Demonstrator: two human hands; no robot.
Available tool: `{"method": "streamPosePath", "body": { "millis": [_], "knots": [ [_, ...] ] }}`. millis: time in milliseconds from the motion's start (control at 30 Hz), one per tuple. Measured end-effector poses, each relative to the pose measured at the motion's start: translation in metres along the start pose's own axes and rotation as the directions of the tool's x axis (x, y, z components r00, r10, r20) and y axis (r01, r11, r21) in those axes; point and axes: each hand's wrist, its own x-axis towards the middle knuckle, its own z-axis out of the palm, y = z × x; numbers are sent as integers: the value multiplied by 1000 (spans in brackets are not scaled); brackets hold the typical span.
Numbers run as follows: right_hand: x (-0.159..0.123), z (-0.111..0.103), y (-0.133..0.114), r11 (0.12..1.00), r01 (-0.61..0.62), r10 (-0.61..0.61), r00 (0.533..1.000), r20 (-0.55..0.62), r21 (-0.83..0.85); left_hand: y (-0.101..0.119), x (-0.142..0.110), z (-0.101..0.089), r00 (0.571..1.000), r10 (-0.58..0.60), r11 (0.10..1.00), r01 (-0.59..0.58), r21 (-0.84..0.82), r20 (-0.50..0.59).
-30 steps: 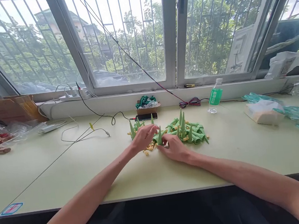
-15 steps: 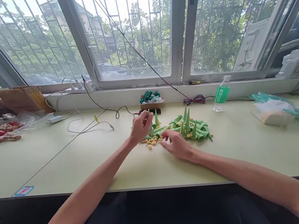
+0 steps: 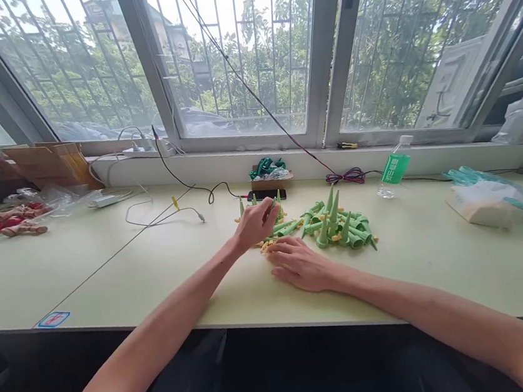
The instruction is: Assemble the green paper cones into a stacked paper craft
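Note:
My left hand (image 3: 256, 225) is closed, with the tip of a green plastic cone showing at its fingers; most of that cone is hidden. Just right of it and nearer to me, my right hand (image 3: 301, 265) lies low, palm down, with its fingers stretched over small yellow pieces (image 3: 267, 244). Its fingertips touch the pieces or hover just above them. A pile of green cones (image 3: 353, 229) spreads to the right, several standing upright and others lying on their sides. More green cones (image 3: 288, 227) lie and stand behind my hands.
A dark phone (image 3: 280, 194) and a small cardboard box (image 3: 270, 183) are behind the cones. The water bottle (image 3: 395, 169) stands back right, near a tissue pack (image 3: 487, 207). White cables (image 3: 169, 216) cross the table on the left, beyond which lie red and wooden items (image 3: 7, 223).
My right hand has moved left and lowered onto the small yellow pieces, its fingers flatter. My left hand has tipped over slightly. The whole view has shifted a little.

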Motion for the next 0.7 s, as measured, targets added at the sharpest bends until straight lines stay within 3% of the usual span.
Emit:
{"method": "streamPosePath", "body": {
  "millis": [300, 533, 700],
  "knots": [
    [0, -5, 5, 999, 22, -18, 995, -100, 35, 3, -1, 0, 1000, 10, 1000, -10, -2, 2],
    [-3, -3, 13, 994, -94, 82, 980, -180, -55, 2, -8, -4, 999, 44, 999, -44, -8, 8],
    [-3, -1, 14, 985, -142, 117, 968, -222, -101, -4, -18, -6, 1000, 2, 999, -2, -34, -4]
  ]
}}
